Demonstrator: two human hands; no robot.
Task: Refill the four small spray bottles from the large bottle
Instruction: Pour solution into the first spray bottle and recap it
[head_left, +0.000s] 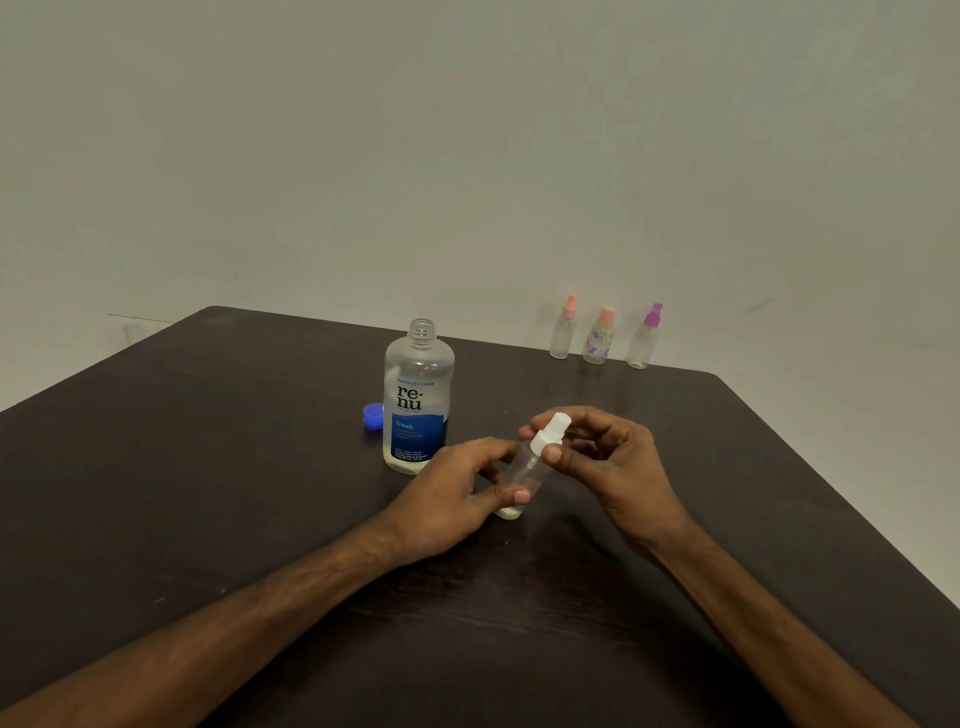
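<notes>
While your left hand (457, 493) grips its clear body, your right hand (613, 457) pinches the white sprayer (550, 434).
The small spray bottle (524, 467) tilts between them over the dark table (208, 467), near the uncapped large bottle (418, 400).

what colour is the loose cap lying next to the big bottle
Blue. The cap lies just left of the large bottle, clearest in the head view.

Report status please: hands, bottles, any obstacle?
Left hand grips white-capped spray bottle; right hand pinches its nozzle. Large bottle uncapped, blue cap beside it. Three other spray bottles far back.
</notes>
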